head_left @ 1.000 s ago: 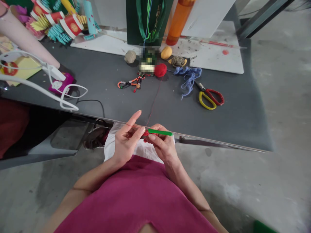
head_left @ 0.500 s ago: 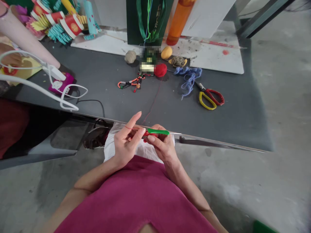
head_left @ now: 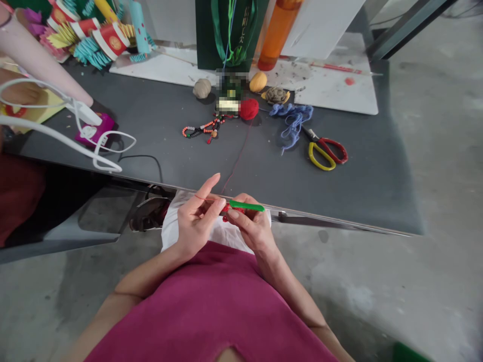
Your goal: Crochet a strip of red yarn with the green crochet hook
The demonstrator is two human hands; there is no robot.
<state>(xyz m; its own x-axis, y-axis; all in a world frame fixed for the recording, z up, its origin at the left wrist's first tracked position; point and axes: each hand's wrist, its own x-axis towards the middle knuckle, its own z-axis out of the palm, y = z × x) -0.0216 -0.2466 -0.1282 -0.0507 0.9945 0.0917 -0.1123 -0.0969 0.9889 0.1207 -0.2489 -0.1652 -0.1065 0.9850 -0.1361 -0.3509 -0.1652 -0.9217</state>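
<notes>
Between my hands, just off the table's front edge, is a small piece of red crochet work (head_left: pixel 226 213), mostly covered by fingers. My left hand (head_left: pixel 198 216) pinches it between thumb and fingers, its index finger raised with red yarn looped round it. A crochet hook with a green handle (head_left: pixel 247 206) lies in the closed fingers of my right hand (head_left: pixel 254 226), its tip hidden at the red work. From there a thin red strand (head_left: pixel 237 160) runs up over the table to a red yarn ball (head_left: pixel 249 108).
Red-and-yellow-handled scissors (head_left: pixel 327 152) and tangled blue yarn (head_left: pixel 292 123) lie right of the ball. Nearby are a bead string (head_left: pixel 204 129), a beige yarn ball (head_left: pixel 202 88) and a yellow one (head_left: pixel 258 81). White cables (head_left: pixel 60 131) and another person's arm (head_left: pixel 49 58) are at left.
The hook's green handle has tilted slightly, its right end a little lower and further right. My left hand stays nearly still. The other person's hand at the far left has shifted.
</notes>
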